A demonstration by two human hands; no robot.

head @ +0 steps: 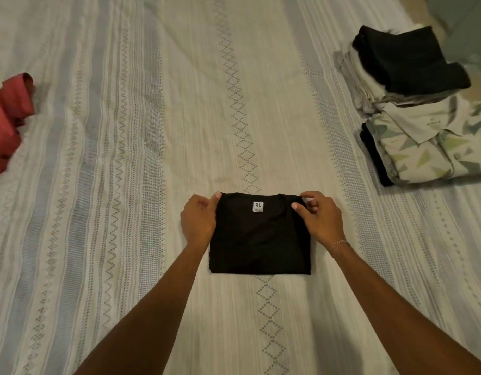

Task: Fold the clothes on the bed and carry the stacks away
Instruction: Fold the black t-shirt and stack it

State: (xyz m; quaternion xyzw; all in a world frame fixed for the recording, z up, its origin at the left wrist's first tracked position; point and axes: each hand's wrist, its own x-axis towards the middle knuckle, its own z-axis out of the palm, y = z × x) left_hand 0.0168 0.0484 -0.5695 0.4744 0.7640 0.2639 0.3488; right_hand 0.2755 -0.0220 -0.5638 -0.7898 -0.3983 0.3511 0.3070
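Observation:
A black T-shirt [259, 239] lies folded into a neat rectangle on the bed [142, 147], its white XL label facing up near the far edge. My left hand [198, 219] pinches the shirt's far left corner. My right hand [319, 216] pinches the far right corner, thumb on top of the fabric. At the right stand two stacks of folded clothes: a near stack [426, 147] topped by a pale shirt with green triangles, and a far stack [396, 69] of light garments with a dark one on top.
A crumpled red garment [8, 123] lies unfolded at the bed's left edge. The bedspread is cream with grey woven bands. Beyond the stacks, the bed's far right corner meets a grey floor [466, 12].

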